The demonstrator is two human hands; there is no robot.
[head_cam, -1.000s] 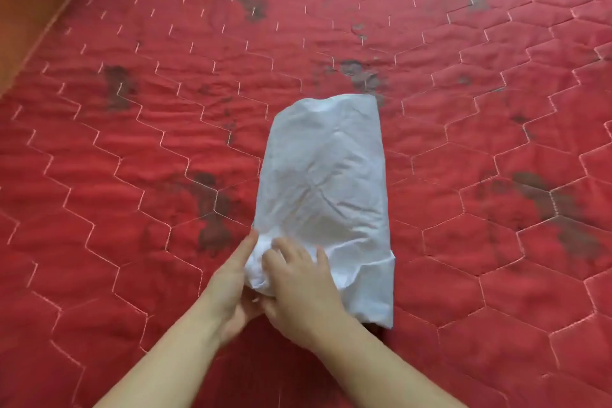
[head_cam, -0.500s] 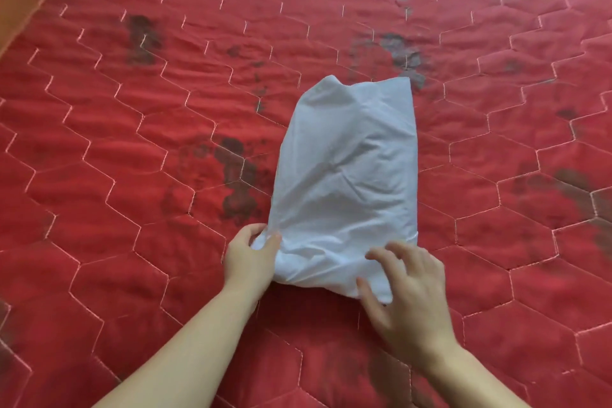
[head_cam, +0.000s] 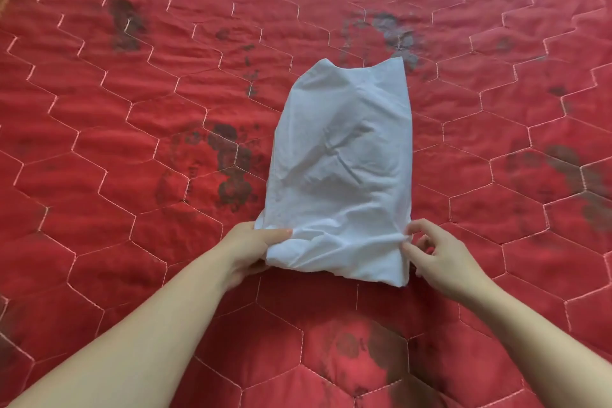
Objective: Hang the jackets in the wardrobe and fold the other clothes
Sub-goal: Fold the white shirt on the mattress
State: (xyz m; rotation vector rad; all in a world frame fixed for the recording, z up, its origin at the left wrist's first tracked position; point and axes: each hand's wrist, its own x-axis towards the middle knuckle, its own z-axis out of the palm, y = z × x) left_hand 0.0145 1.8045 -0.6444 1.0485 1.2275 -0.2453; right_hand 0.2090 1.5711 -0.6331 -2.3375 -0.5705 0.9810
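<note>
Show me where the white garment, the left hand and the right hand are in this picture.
white garment (head_cam: 344, 169), head view, on the middle of its folded cloth.
left hand (head_cam: 251, 248), head view, on the back of the hand.
right hand (head_cam: 443, 258), head view, on the back of the hand.

White garment (head_cam: 344, 169): thin matt creased cloth; red quilt (head_cam: 132, 109): stitched fabric (dark-stained).
</note>
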